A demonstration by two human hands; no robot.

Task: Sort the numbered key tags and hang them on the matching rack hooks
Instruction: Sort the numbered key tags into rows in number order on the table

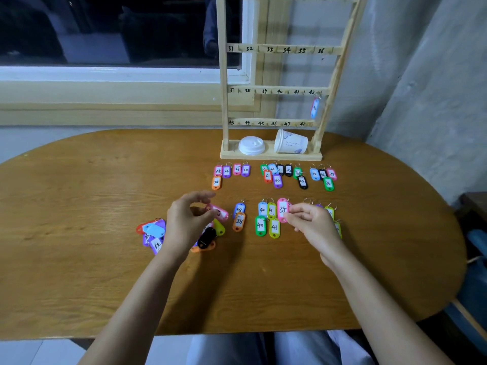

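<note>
Tags in both hands: your right hand (313, 222) pinches a pink tag (282, 209), long axis toward the rack (224, 106); your left hand (184, 222) pinches another pink one (220, 213), slanting rightward.

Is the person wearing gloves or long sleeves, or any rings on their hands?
No gloves. The left hand and the right hand are both bare, with no rings, watch or bracelet showing. The left forearm and right forearm are bare too; no sleeve comes into view.
</note>
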